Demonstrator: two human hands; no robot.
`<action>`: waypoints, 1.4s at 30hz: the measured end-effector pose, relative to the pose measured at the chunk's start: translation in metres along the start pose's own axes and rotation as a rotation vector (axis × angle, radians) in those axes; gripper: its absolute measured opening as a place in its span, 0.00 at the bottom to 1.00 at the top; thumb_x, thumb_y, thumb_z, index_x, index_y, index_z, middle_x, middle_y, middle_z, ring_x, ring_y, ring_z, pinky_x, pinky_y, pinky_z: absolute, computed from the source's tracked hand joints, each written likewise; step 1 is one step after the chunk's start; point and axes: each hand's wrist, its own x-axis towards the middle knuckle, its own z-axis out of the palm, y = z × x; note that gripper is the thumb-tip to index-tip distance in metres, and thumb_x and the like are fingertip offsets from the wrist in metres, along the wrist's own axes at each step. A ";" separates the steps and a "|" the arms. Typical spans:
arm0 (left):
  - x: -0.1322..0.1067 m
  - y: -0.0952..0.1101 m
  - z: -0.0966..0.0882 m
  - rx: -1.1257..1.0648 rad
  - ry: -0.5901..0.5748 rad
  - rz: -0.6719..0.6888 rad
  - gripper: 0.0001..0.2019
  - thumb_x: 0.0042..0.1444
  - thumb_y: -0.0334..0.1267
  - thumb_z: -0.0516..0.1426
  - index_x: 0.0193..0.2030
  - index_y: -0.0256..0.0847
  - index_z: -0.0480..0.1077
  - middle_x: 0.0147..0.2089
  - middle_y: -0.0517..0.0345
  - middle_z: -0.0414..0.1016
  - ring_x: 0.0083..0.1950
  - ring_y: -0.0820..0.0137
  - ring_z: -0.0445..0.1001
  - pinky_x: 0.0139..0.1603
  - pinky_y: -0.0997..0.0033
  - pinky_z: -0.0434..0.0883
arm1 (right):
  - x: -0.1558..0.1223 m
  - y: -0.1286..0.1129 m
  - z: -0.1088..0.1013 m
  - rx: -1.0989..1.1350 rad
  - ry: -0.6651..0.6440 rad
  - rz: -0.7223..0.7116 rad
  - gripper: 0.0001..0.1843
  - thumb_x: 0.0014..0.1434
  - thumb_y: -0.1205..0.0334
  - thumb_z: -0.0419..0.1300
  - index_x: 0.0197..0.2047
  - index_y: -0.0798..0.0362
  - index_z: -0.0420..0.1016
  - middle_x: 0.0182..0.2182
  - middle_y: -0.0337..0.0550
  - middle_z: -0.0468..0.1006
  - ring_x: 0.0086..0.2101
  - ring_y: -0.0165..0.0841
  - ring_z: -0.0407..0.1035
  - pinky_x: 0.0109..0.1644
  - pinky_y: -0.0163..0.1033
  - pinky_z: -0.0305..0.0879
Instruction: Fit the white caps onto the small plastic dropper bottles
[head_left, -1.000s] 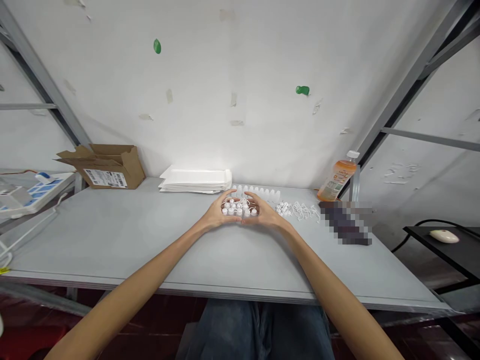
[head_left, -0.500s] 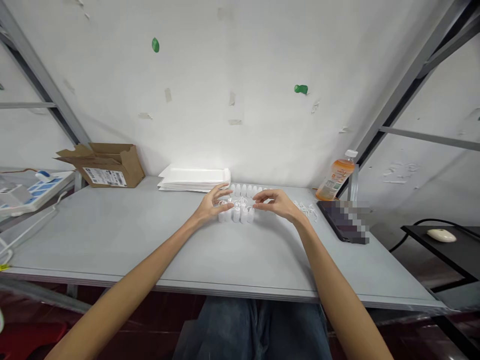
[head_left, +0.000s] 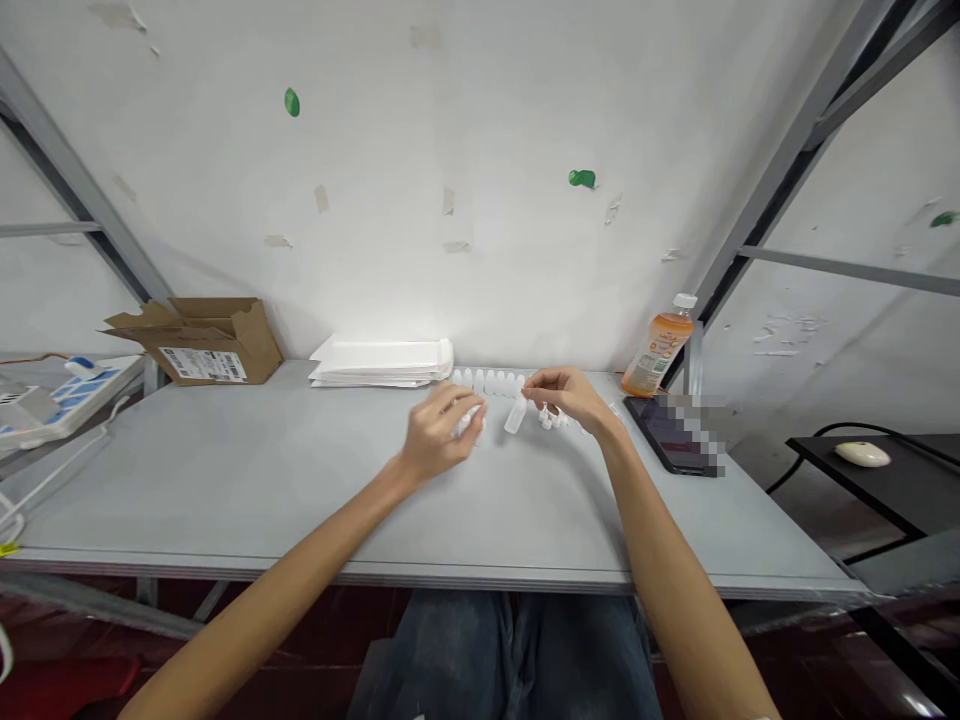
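Table: a grey table [head_left: 225,480] runs across the view, set against a white wall [head_left: 465,120] that bears green marks and tape scraps; grey metal struts rise at both sides.
Left hand: the left hand [head_left: 433,437] hovers just above the table near its middle, back towards the camera, fingers curled in together around small white pieces [head_left: 471,420] that show at the fingertips; what the pieces are is too small to tell.
Right hand: the right hand [head_left: 568,397] is lifted just right of the left one, thumb and forefinger pinched together on the top end of a small white bottle [head_left: 515,416]; the other fingers are bent loosely.
Bottle: it hangs tilted from the pinch, between the two hands, its low end close to the table.
Row: a row [head_left: 487,380] of like bottles stands upright along the back edge, just behind both hands.
Caps: small white caps [head_left: 551,418] lie loose under the right hand.
Sheets: white sheets [head_left: 382,360] are stacked flat left of the row.
Box: an open cardboard box [head_left: 206,340] sits at the back left.
Drink: an orange drink [head_left: 658,350] leans at the back right, with a dark phone [head_left: 667,435] lying flat before it.
Side: a mouse [head_left: 862,454] rests on a black stand [head_left: 900,490] at the far right.
Lap: blue jeans [head_left: 510,650] show below the table's front edge.
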 end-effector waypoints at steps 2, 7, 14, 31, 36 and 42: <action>0.002 0.019 0.015 0.007 -0.143 -0.041 0.12 0.63 0.41 0.50 0.38 0.42 0.74 0.39 0.47 0.75 0.40 0.63 0.72 0.45 0.61 0.69 | -0.004 0.005 -0.008 0.060 -0.013 -0.009 0.14 0.48 0.53 0.66 0.29 0.57 0.77 0.18 0.39 0.71 0.19 0.26 0.61 0.22 0.34 0.56; 0.003 0.044 0.048 -0.054 -0.283 -0.068 0.15 0.64 0.41 0.47 0.45 0.39 0.73 0.45 0.42 0.74 0.48 0.58 0.71 0.47 0.60 0.69 | -0.019 0.020 -0.021 0.160 -0.053 0.000 0.15 0.46 0.52 0.67 0.28 0.57 0.77 0.20 0.41 0.74 0.22 0.30 0.67 0.25 0.36 0.63; -0.020 0.046 0.061 -0.116 -0.310 -0.226 0.13 0.62 0.43 0.51 0.45 0.40 0.73 0.34 0.51 0.74 0.35 0.64 0.71 0.35 0.67 0.67 | -0.026 0.019 -0.016 0.201 -0.101 0.020 0.11 0.46 0.57 0.68 0.28 0.58 0.79 0.20 0.42 0.75 0.22 0.30 0.68 0.25 0.35 0.65; -0.014 0.029 0.071 -0.843 -0.478 -0.918 0.17 0.61 0.53 0.52 0.38 0.39 0.67 0.22 0.66 0.62 0.13 0.79 0.63 0.10 0.82 0.52 | -0.015 0.040 0.017 0.074 -0.001 -0.007 0.12 0.49 0.55 0.63 0.28 0.57 0.78 0.22 0.42 0.75 0.23 0.30 0.69 0.24 0.34 0.64; -0.008 0.027 0.070 -1.015 -0.482 -1.026 0.16 0.60 0.52 0.53 0.37 0.40 0.64 0.21 0.68 0.57 0.13 0.79 0.63 0.10 0.82 0.50 | -0.014 0.043 0.028 -0.083 0.165 -0.116 0.11 0.53 0.57 0.60 0.27 0.56 0.76 0.22 0.42 0.74 0.23 0.31 0.69 0.25 0.36 0.65; -0.008 0.026 0.070 -1.067 -0.432 -1.056 0.14 0.61 0.51 0.51 0.36 0.41 0.61 0.22 0.68 0.58 0.13 0.78 0.64 0.10 0.82 0.50 | -0.015 0.045 0.041 -0.344 0.291 -0.267 0.11 0.59 0.60 0.55 0.31 0.53 0.76 0.28 0.44 0.76 0.26 0.31 0.70 0.30 0.36 0.63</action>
